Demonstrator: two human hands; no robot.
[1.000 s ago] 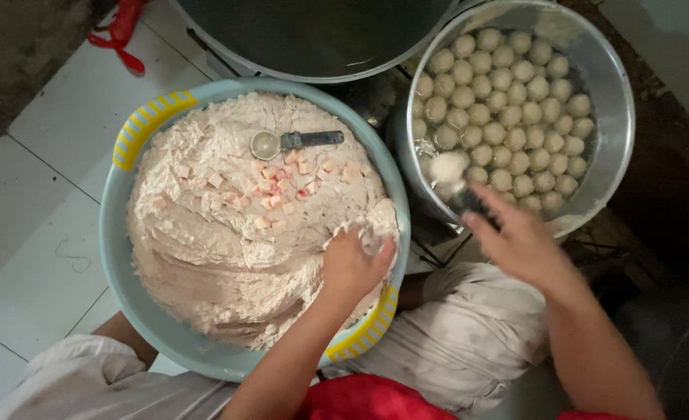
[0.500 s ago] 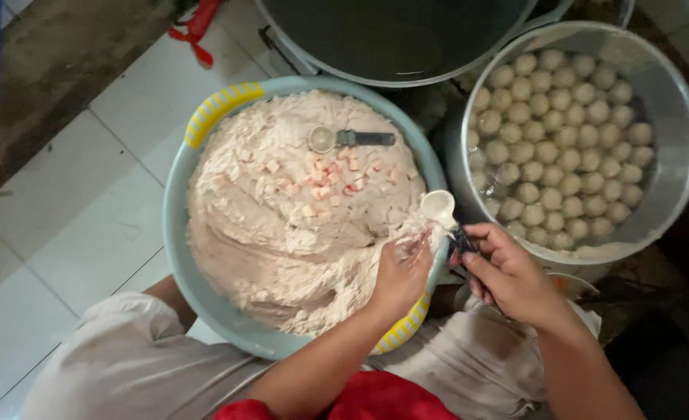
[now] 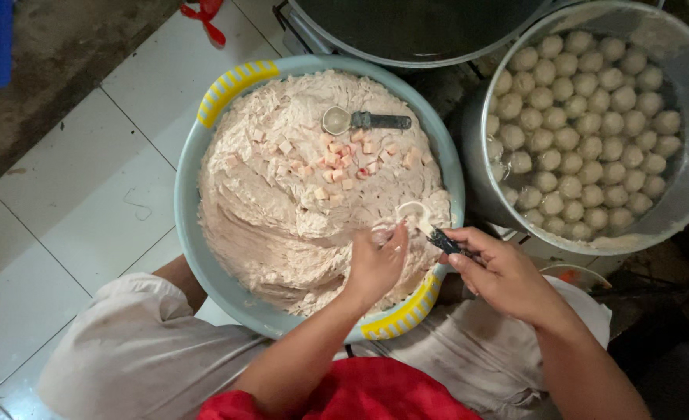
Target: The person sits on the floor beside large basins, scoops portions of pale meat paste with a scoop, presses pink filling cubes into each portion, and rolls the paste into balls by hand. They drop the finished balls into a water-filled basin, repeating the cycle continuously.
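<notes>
Gripping a dark-handled spoon (image 3: pixel 426 225), right hand (image 3: pixel 500 272) clamped; left hand (image 3: pixel 375 260) fist closed in pink paste (image 3: pixel 282 210), blue basin (image 3: pixel 185 225).

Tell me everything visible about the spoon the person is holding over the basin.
The spoon is small, with a pale, round bowl smeared with paste and a dark handle. The right hand grips the handle, fingers wrapped around it, holding the spoon tilted with its bowl pointing up and left. The bowl sits above the right edge of the pinkish paste, just inside the basin's rim, and meets the fingertips of the left hand. The handle's far end is hidden in the grip.
</notes>
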